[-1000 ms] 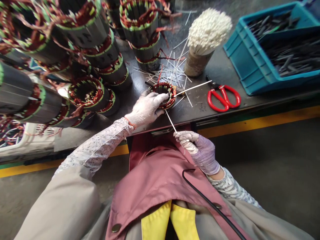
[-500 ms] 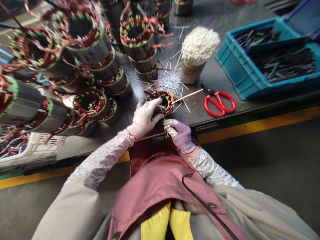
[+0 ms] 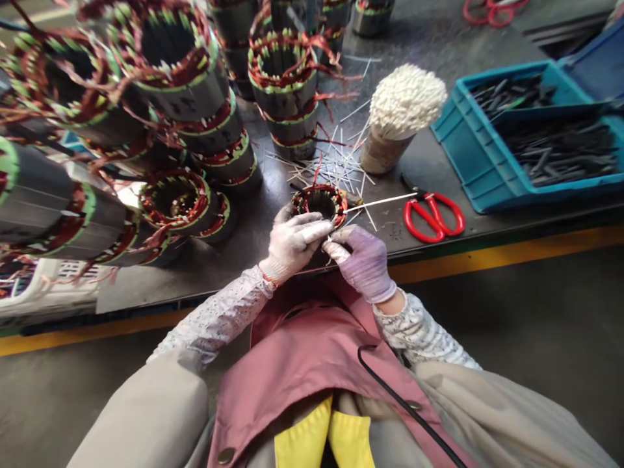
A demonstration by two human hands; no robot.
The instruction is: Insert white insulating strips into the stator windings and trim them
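Note:
A small motor stator [image 3: 320,200] with red windings and pale slot pieces stands at the table's near edge. My left hand [image 3: 297,242], in a white glove, is closed against its near left side, fingers across the near rim. My right hand [image 3: 363,260], in a purple glove, pinches at the near right of the rim; what lies between its fingertips is too small to make out. The hands nearly meet there, hiding the stator's near side. A thin white stick [image 3: 380,202] juts from the stator's right side toward the red-handled scissors [image 3: 433,214].
Stacked stators [image 3: 195,123] crowd the left. Loose white sticks [image 3: 336,162] lie behind the work. A cup [image 3: 385,149] of white-tipped sticks stands beyond. At right is a blue bin [image 3: 468,156] of dark strips. More red handles [image 3: 494,12] lie farther back.
My left hand has drawn back from over the stator's opening to its near rim. My right hand has come closer to the rim. The whole view has shifted slightly.

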